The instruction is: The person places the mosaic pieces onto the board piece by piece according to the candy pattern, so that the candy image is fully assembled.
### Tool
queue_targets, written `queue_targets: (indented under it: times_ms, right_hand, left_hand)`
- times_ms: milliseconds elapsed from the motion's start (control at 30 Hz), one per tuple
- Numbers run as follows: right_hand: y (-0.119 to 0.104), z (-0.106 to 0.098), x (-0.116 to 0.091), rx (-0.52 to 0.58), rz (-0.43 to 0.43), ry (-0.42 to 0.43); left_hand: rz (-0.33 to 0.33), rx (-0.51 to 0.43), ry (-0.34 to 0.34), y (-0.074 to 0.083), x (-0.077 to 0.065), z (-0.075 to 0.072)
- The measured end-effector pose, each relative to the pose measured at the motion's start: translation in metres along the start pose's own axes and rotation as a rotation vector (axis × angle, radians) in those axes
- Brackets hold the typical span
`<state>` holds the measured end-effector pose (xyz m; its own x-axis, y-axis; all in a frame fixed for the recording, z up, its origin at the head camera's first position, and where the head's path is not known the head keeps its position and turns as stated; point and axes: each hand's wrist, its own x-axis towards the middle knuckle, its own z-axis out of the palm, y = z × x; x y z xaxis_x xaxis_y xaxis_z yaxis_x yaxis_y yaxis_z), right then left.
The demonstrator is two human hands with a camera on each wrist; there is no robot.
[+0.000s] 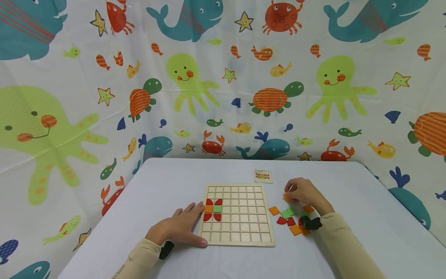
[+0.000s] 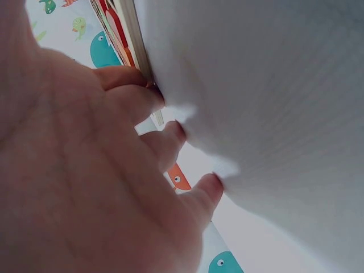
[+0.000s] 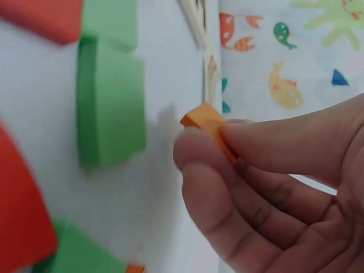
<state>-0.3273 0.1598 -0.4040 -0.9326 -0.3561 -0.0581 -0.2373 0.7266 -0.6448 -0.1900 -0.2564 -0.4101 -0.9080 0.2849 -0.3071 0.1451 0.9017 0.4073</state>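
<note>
Right hand (image 1: 306, 195) just right of the wooden board (image 1: 237, 215), fingers curled, thumb and forefinger pinching a small orange tile (image 3: 208, 126) lifted clear of the white table (image 1: 167, 182). Same tile at the fingertips (image 1: 286, 196) in the head view, above a loose scatter of orange, green and red tiles (image 1: 290, 221) lying beside the board's right edge. Left hand (image 1: 177, 228) flat on the table against the board's left edge, fingers straight and spread, gripping nothing, fingertips (image 2: 153, 95) touching the board's rim. On the board, far-left columns: four red curved pieces around an orange square and a green square (image 1: 213, 209). Small pattern card (image 1: 263, 176) lying beyond the board. Sea-animal cloth (image 1: 223, 77) hanging behind the table.
</note>
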Motion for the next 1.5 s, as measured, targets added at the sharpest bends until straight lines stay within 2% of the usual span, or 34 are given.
queue_targets:
  times_ms: [133, 267, 500, 833, 1300, 1500]
  right_hand:
    - [-0.004, 0.004, 0.003, 0.111, -0.031, -0.001]
    - [-0.011, 0.010, 0.004, 0.258, -0.010, -0.030]
    - [-0.023, 0.021, 0.007, 0.425, -0.025, -0.064]
    - [-0.045, 0.045, 0.016, 0.512, -0.022, -0.049]
    - [-0.076, 0.065, 0.026, 0.590, -0.158, -0.135]
    - [-0.089, 0.077, 0.032, 0.564, -0.181, -0.160]
  left_hand:
    - [-0.004, 0.002, 0.002, 0.000, 0.000, 0.001]
    - [-0.001, -0.010, 0.001, -0.001, 0.001, 0.002]
    - [0.007, -0.029, -0.011, -0.001, 0.001, 0.000]
    - [0.006, -0.023, -0.012, -0.001, 0.001, -0.001]
    - [0.008, -0.015, -0.005, -0.002, 0.003, 0.001]
    - [-0.001, -0.009, -0.002, -0.001, 0.003, 0.001]
